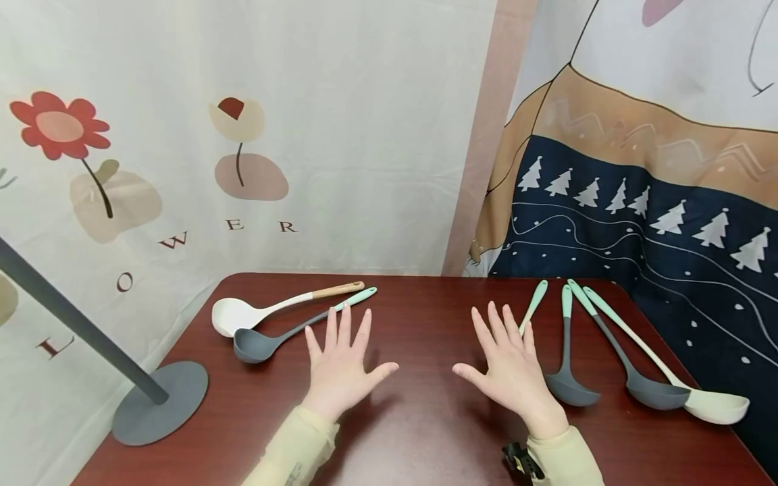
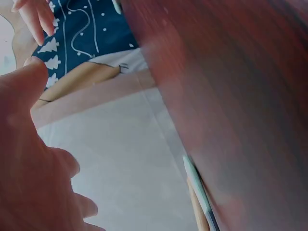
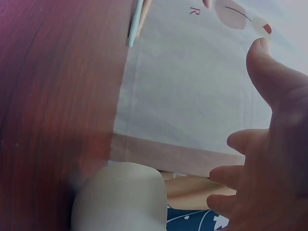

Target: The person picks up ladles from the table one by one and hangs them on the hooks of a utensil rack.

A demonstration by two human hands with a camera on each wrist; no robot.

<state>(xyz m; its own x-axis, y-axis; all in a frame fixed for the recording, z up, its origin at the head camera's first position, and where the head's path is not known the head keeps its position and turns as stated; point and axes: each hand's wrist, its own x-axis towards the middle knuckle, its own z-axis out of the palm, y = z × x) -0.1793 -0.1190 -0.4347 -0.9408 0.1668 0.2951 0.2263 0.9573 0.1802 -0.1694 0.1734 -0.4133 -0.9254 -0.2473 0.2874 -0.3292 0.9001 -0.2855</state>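
My left hand (image 1: 340, 371) is held over the table with fingers spread, holding nothing. Just beyond it lie a white ladle (image 1: 234, 316) with a wooden handle and a grey ladle (image 1: 255, 345) with a mint handle; the fingertips overlap that handle in the head view. My right hand (image 1: 510, 371), also spread and holding nothing, partly covers a mint-handled utensil (image 1: 535, 304). To its right lie a grey ladle (image 1: 571, 389), another grey ladle (image 1: 656, 391) and a cream ladle (image 1: 717, 406), all mint-handled. A pale rounded bowl (image 3: 122, 197) shows close up in the right wrist view.
The utensils lie on a dark red-brown wooden table (image 1: 419, 418). A grey round stand base (image 1: 161, 405) with a slanted pole (image 1: 79, 324) is at the left edge. Printed curtains (image 1: 377, 169) hang behind the table and along its right side.
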